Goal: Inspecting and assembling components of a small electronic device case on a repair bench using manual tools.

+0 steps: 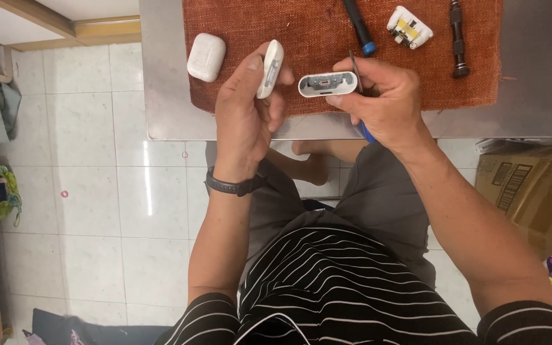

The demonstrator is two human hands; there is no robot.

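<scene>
Near the top centre of the frame, the left hand (245,105) grips a white case half (270,68), long axis running up-frame; the right hand (381,96) pinches the other case shell (328,84), lying crosswise, over the table (531,96) with its red mat (327,38)

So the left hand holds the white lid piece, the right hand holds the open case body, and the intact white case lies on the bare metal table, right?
Not quite. The intact white case lies on the rust-orange cloth mat, not on bare metal table; the head view shows it. The left hand does hold the white lid piece, and the right hand the open case body.
</scene>
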